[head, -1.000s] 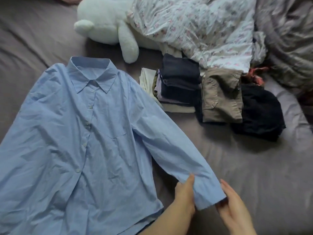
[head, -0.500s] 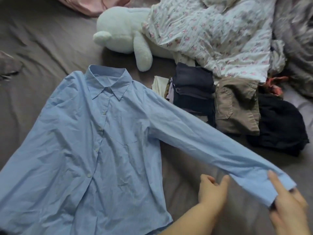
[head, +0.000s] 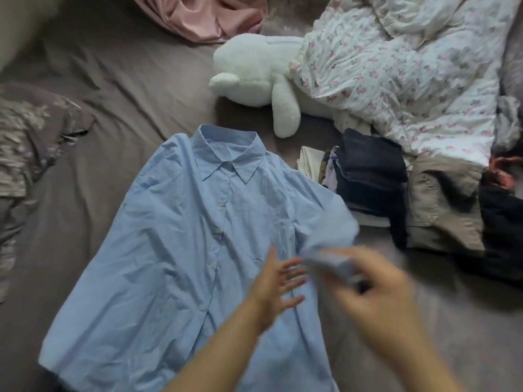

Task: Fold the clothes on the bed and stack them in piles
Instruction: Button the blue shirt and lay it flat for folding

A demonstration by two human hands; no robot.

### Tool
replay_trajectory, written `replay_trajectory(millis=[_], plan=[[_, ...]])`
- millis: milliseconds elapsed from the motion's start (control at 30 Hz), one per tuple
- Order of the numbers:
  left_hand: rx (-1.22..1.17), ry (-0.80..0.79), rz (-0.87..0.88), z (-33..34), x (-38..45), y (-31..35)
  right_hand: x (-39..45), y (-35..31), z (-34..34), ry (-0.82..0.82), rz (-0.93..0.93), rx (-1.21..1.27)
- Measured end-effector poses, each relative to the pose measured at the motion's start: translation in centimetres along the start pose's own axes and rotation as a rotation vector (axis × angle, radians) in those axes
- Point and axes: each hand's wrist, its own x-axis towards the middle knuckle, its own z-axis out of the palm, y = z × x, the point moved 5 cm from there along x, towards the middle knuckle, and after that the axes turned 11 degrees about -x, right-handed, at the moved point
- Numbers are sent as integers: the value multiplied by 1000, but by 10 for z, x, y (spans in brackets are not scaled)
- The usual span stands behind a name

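Note:
A light blue button-up shirt [head: 181, 250] lies face up on the grey bed sheet [head: 113, 114], collar toward the far side. Its right-hand sleeve is bunched and doubled inward over the chest; my right hand [head: 376, 295], blurred by motion, grips the cuff [head: 331, 264]. My left hand [head: 276, 287] hovers with fingers spread over the shirt's front, just left of the cuff. Folded piles stand at the right: a dark navy stack [head: 370, 171], a khaki garment [head: 444, 210] and a black one [head: 501, 230].
A white plush toy [head: 254, 77] lies beyond the collar. A floral duvet [head: 402, 66] covers the far right, a pink cloth [head: 209, 15] sits at the top, and a patterned grey pillow [head: 31, 131] lies at the left. Bare sheet shows at the right front.
The sleeve, stretched out to the right before, has been swung inward over the shirt's chest by my right hand. My left hand moved left and opened over the shirt front.

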Motion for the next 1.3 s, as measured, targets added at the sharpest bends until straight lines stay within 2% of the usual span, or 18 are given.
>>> replay_trajectory(millis=[133, 167, 233, 300, 333, 367, 400, 467, 533, 600, 667, 733, 800, 867, 1000, 1067, 1167, 1300], plan=[[191, 239, -20, -133, -19, 31, -48, -3, 179, -774, -90, -448], [281, 286, -50, -151, -25, 29, -53, 27, 194, -684, -62, -525], [479, 336, -37, -172, -22, 15, -80, 63, 237, -888, 83, -608], [736, 417, -3, -191, -5, -7, -68, 70, 256, -574, 26, -672], [834, 467, 12, -196, 4, -17, -62, 74, 256, -472, 128, -472], [927, 507, 35, -197, 10, -23, -55, 84, 240, -556, 281, -288], [1012, 544, 74, -193, 14, -25, -48, 101, 223, -656, 444, -292], [1139, 614, 142, -188, 23, -28, -13, 109, 213, -690, 521, -283], [1229, 673, 160, -180, 25, -26, 42, 142, 172, -388, 624, -285], [1208, 719, 253, -174, 29, -21, 88, 164, 165, -199, 666, -339], [1171, 723, 493, -166, 37, -9, 118, 185, 170, -123, 725, -363], [1178, 668, 718, -148, 53, 14, 127, 211, 167, 12, 935, -371], [1071, 572, 736, -125, 79, 50, 110, 227, 171, 165, 1188, -354], [978, 522, 635, -106, 116, 89, 87, 242, 181, 288, 1341, -236], [894, 432, 401, -79, 181, 139, 72, 254, 188, 289, 1168, -191], [901, 368, 429, -74, 200, 155, 74, 258, 182, 300, 1053, -190], [922, 432, 513, -87, 215, 179, 73, 271, 160, 441, 1014, -163], [849, 419, 307, -90, 224, 167, 76, 277, 152, 426, 1008, -86]])
